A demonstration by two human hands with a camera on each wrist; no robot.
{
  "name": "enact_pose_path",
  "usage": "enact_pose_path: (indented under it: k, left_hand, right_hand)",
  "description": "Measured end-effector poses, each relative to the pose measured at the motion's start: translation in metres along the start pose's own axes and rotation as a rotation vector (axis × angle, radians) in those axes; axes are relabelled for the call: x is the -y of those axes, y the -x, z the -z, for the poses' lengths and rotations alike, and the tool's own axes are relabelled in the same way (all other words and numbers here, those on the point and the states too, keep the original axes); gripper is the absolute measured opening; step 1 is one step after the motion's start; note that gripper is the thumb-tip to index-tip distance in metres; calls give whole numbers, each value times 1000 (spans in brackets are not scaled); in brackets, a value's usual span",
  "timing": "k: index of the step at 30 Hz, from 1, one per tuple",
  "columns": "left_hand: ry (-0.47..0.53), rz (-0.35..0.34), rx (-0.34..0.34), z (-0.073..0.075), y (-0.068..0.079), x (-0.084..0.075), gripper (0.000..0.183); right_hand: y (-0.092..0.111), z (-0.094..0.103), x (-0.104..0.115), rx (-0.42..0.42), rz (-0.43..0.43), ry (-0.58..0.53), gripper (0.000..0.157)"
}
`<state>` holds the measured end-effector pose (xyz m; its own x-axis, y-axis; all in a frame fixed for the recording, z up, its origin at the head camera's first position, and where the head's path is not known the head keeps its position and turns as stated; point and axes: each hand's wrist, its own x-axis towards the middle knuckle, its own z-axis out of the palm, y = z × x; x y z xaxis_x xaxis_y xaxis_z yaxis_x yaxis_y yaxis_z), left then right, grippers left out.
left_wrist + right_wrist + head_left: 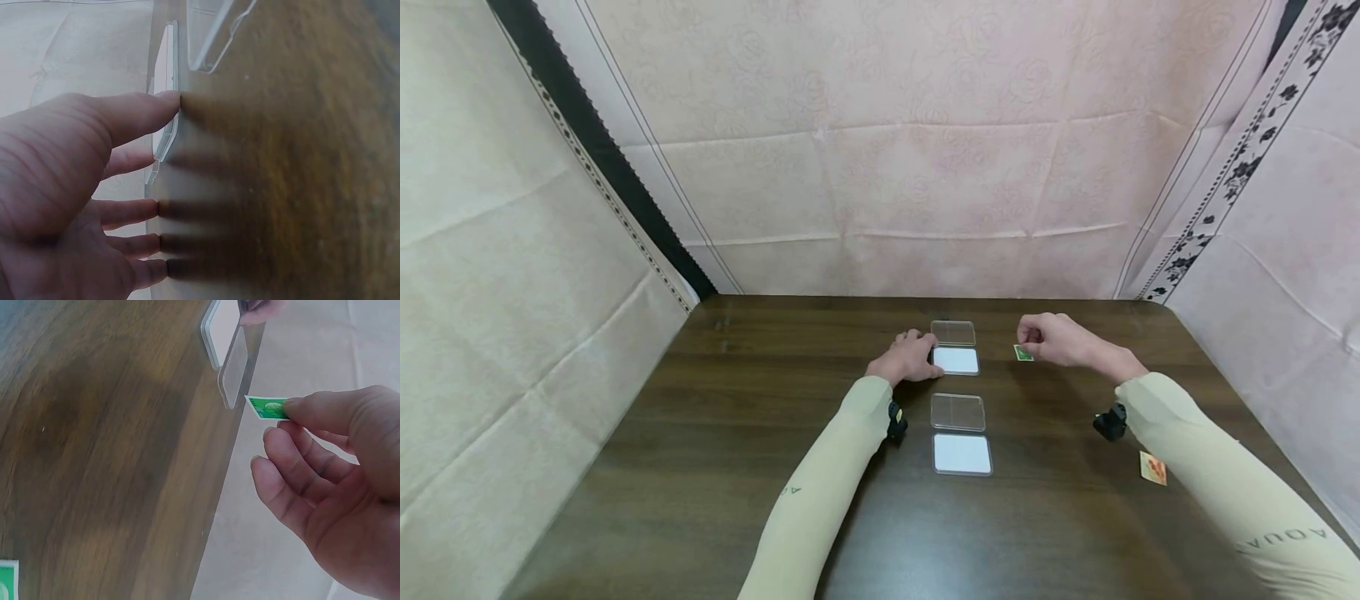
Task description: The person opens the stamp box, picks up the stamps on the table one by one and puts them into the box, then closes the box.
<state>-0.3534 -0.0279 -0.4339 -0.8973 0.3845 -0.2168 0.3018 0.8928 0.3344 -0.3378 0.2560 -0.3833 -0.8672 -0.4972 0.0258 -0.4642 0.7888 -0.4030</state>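
My left hand (910,357) lies at the left side of the farther clear plastic case (955,362), which stands open with a white insert inside. In the left wrist view the thumb touches the edge of that case (165,81), and the other fingertips meet the tabletop in a spread row. Farther right, my right hand (1060,340) pinches a small green stamp (269,407) by one end, between thumb and index finger. The other fingers of that hand curve loosely below it. In the head view the green stamp (1023,353) shows just under the fingertips.
A second open clear case (962,455) with a white insert lies nearer on the brown table (760,467). An orange-toned stamp (1153,468) lies beside the right forearm. Another green stamp (7,581) is cut off at the right wrist view's corner. Pale cloth (880,183) hangs behind.
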Motion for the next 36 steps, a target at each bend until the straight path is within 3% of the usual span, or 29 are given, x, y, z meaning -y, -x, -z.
enact_pose_path:
  k: [36]
  left_hand:
    - [-1,23,-21,0,0,-2,63]
  right_hand:
    - [-41,-31,26,54,-27,-131,7]
